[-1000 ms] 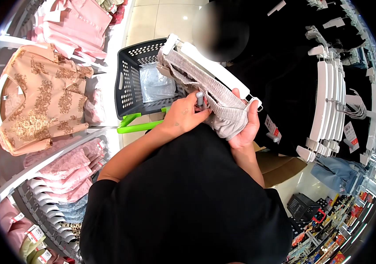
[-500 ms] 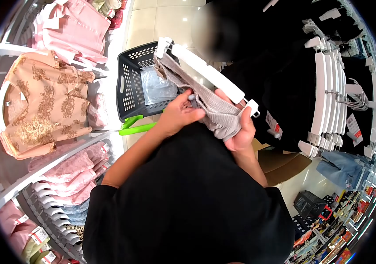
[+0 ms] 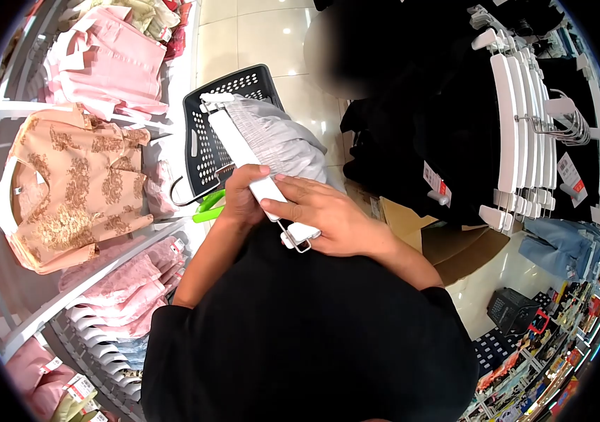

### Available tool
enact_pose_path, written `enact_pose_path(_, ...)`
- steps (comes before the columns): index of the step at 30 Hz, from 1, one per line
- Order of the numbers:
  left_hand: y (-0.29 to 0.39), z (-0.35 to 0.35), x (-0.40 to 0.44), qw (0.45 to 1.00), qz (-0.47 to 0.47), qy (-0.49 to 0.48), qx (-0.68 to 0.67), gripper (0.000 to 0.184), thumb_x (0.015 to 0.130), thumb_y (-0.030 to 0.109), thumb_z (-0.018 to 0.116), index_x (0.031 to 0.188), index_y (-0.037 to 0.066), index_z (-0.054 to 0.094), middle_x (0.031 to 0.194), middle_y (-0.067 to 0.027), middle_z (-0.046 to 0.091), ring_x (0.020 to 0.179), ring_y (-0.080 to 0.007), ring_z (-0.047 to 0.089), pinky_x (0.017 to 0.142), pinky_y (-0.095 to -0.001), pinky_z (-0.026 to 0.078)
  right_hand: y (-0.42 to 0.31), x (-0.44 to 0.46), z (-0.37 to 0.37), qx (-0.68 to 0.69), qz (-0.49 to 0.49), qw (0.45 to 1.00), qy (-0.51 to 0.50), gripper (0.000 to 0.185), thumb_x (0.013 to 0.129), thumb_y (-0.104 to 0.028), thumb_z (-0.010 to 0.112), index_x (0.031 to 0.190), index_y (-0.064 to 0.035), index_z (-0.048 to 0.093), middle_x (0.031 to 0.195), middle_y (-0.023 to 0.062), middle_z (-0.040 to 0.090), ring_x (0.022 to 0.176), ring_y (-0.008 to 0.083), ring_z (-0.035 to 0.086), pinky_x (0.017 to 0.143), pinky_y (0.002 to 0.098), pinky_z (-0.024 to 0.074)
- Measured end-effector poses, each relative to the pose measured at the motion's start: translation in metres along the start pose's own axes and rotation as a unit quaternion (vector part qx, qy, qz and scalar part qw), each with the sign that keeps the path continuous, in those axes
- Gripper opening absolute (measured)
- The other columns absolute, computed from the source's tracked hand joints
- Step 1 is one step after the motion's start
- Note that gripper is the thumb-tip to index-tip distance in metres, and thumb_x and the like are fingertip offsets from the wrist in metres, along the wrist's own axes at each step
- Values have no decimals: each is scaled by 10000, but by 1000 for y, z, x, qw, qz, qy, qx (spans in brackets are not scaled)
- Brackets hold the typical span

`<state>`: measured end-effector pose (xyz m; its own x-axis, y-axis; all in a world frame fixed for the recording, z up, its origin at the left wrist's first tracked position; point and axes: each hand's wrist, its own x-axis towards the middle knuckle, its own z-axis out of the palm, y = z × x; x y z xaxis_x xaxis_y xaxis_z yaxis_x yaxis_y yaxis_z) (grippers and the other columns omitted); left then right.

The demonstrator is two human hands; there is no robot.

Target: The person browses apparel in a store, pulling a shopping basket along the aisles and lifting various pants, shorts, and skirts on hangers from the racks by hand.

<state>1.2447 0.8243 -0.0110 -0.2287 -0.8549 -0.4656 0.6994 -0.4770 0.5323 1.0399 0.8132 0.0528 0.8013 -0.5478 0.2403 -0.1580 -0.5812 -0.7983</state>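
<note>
In front of my chest is a white clip hanger (image 3: 233,141) with a metal hook pointing left. A light grey garment with a gathered elastic waistband (image 3: 272,137) hangs along it, with a clip at the far end. My left hand (image 3: 242,195) grips the hanger's bar near its middle, thumb across the top. Around the near end, by the clip (image 3: 305,232), is my right hand (image 3: 338,214), its fingers lying over the bar and the garment's edge. Its thumb is mostly hidden. Behind the garment stands a dark perforated shopping basket (image 3: 198,133) with green handles, partly covered.
A tan patterned blouse (image 3: 68,183) and pink clothes (image 3: 110,63) hang on the left rack. On the right are black garments with white hangers (image 3: 525,133). A cardboard box (image 3: 465,253) sits on the floor near my right elbow; another basket (image 3: 511,309) is farther back.
The hanger has swung steeper and turned over, so its hook now shows at left. The garment has spread out beyond it. Both hands have shifted from the fabric onto the hanger.
</note>
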Motion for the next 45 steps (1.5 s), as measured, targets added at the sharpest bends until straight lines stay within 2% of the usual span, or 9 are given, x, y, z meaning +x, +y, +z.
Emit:
enact_pose_path(2, 2, 0, 1, 1000, -20, -15, -12, 614, 714, 184, 561, 1233, -119, 432, 1106, -230, 583, 970, -323, 629, 880, -425, 527, -5, 4, -2, -10, 7, 999, -30, 679, 735, -59, 661, 1386, -99, 473, 1383, 239, 461, 1325, 391, 407, 1074, 464, 354)
enact_pose_path(4, 11, 23, -3, 997, 26, -54, -47, 681, 655, 173, 529, 1254, -129, 412, 1114, -245, 574, 980, -335, 624, 883, -419, 528, -7, 5, 1, -3, 2, 1000, -15, 687, 739, -82, 680, 1392, -97, 465, 1395, 233, 450, 1334, 392, 395, 1080, 471, 345)
enact_pose_path(8, 23, 30, -5, 995, 94, -32, -26, 742, 639, 198, 513, 1312, -94, 398, 1180, -238, 561, 1086, -351, 581, 999, -436, 452, -9, 3, 0, -1, -15, 1000, -4, 683, 767, -185, 728, 1390, -87, 466, 1412, 210, 442, 1345, 380, 385, 1099, 480, 325)
enact_pose_path(13, 47, 1, -1, 979, 141, -123, -85, 773, 637, 168, 524, 1357, -80, 388, 1281, -250, 534, 1195, -368, 528, 1074, -455, 387, -7, -6, 1, 30, -20, 999, 19, 592, 830, -260, 699, 1359, -76, 504, 1411, 182, 459, 1277, 359, 473, 1052, 425, 405)
enact_pose_path(16, 63, -8, -4, 970, 179, -119, -111, 779, 629, 136, 530, 1359, -90, 379, 1287, -268, 526, 1201, -394, 515, 1095, -472, 366, -4, -13, 2, 79, 21, 996, -33, 530, 861, -275, 666, 1324, -54, 532, 1354, 169, 523, 1220, 344, 528, 1024, 418, 432)
enact_pose_path(20, 77, -25, -7, 970, 190, -88, -126, 799, 624, 166, 556, 1356, -100, 377, 1256, -298, 532, 1149, -408, 540, 1051, -485, 408, 5, -17, 9, 72, -3, 997, -34, 469, 891, -284, 632, 1276, -25, 565, 1284, 163, 581, 1169, 329, 566, 990, 407, 458)
enact_pose_path(25, 94, -29, -24, 963, 56, -217, -152, 804, 588, 161, 578, 1313, -145, 413, 1195, -295, 565, 1117, -386, 560, 1004, -427, 447, 7, -20, 8, 104, 7, 995, -7, 420, 917, -297, 595, 1203, 10, 601, 1219, 160, 620, 1133, 329, 580, 942, 405, 473)
enact_pose_path(28, 90, -22, -34, 960, 28, -233, -155, 803, 585, 158, 578, 1310, -147, 415, 1195, -294, 566, 1117, -385, 560, 1002, -423, 448, 8, -20, 7, 107, 19, 994, -9, 411, 921, -296, 589, 1192, 14, 606, 1203, 158, 629, 1128, 326, 584, 944, 406, 470)
enact_pose_path(45, 66, -13, -47, 970, 32, -189, -148, 800, 567, 143, 580, 1294, -157, 428, 1193, -290, 569, 1117, -379, 561, 989, -404, 453, 16, -13, 3, 117, 28, 993, -16, 388, 916, -263, 606, 1192, 9, 605, 1186, 148, 635, 1097, 321, 597, 934, 391, 472)
